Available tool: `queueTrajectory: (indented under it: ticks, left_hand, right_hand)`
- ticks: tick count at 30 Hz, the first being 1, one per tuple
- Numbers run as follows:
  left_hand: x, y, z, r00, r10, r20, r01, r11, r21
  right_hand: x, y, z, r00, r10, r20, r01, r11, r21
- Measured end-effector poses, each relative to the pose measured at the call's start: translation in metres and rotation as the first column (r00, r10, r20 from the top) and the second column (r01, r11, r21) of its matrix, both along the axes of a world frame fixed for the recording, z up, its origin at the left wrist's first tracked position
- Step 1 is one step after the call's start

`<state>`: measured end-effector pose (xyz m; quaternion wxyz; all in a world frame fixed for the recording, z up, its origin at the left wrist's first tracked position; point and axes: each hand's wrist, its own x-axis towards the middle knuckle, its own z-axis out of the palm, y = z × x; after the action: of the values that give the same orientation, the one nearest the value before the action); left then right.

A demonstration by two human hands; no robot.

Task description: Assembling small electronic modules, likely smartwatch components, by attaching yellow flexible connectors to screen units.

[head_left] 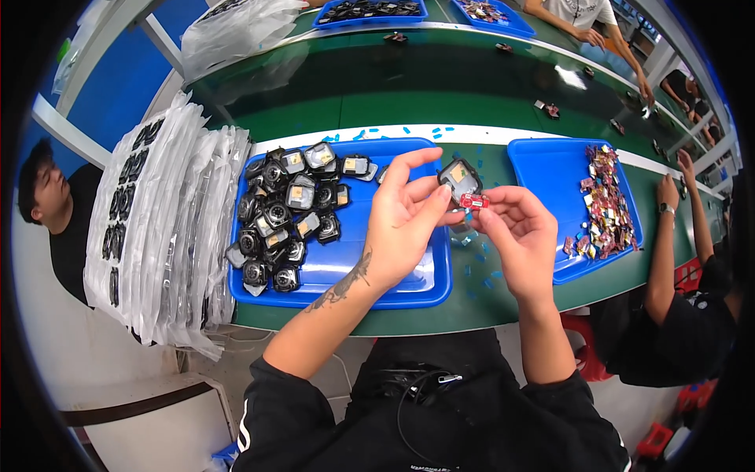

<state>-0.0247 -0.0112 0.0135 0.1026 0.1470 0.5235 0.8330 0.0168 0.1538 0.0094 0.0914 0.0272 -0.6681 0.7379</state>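
Observation:
My left hand (403, 224) pinches a small black casing (458, 176) with a grey inside and a yellowish patch, held above the green bench. Between the fingertips of my right hand (521, 236) is a small red circuit board (474, 201), right at the casing's lower edge. Whether the two parts touch or are joined I cannot tell. Under my left forearm lies a blue tray (370, 287), its left half heaped with similar black casings (271, 214). To the right, another blue tray (543, 200) holds a pile of small red circuit boards (607, 206).
Small blue bits (480, 271) litter the bench between the trays. A tall stack of plastic-bagged black parts (157, 228) stands at the left. Beyond a white rail runs a green conveyor (377, 90) carrying scattered boards. Co-workers' arms (664, 244) reach in at the right; one person (59, 197) is far left.

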Motion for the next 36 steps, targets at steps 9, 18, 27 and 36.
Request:
queueTrajectory:
  ticks: [9,18,27,36]
  left_hand:
    - [0.01,-0.004,-0.006,0.829,-0.026,-0.559,-0.295,0.829,-0.476]
    - [0.006,0.001,-0.005,0.621,-0.036,-0.783,-0.446,0.805,-0.391]
    - [0.004,-0.001,-0.009,0.485,-0.121,-0.866,-0.489,0.784,-0.384]
    - [0.01,0.003,-0.013,0.975,-0.221,-0.018,0.198,0.906,-0.375]
  right_hand:
    - [0.002,0.01,0.006,0.98,0.16,0.115,-0.129,0.962,-0.24]
    - [0.008,0.034,0.016,0.936,0.286,0.205,-0.246,0.949,-0.198]
    - [0.007,0.041,0.023,0.909,0.375,0.183,-0.372,0.927,-0.052]
    - [0.016,0.031,0.01,0.989,0.134,0.059,-0.144,0.961,0.235]
